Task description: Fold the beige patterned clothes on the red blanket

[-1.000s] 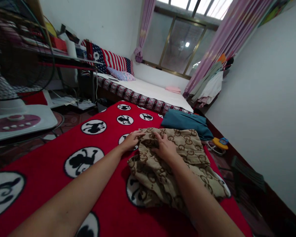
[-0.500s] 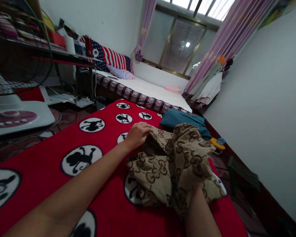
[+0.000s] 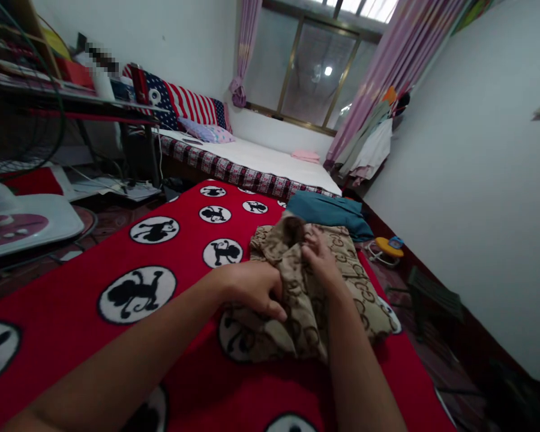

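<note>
Where the red blanket (image 3: 94, 336) with its black-and-white monkey circles covers the near bed, a tan patterned garment (image 3: 306, 288) lies bunched toward the blanket's far right part, and both hands are on it. The left hand (image 3: 252, 289) is curled shut around a fold at the garment's near left edge, fingers tucked into the cloth. The right hand (image 3: 318, 259) sits just beyond it, pinching a raised ridge of the same fabric, so that the cloth stands up in a small peak between the two hands. A folded teal garment (image 3: 328, 213) rests right behind the tan one, at the blanket's far edge. Beyond lies a second bed (image 3: 270, 165) with a flag-patterned pillow (image 3: 184, 105). A fan base (image 3: 22, 222) stands on the floor to the left.
</note>
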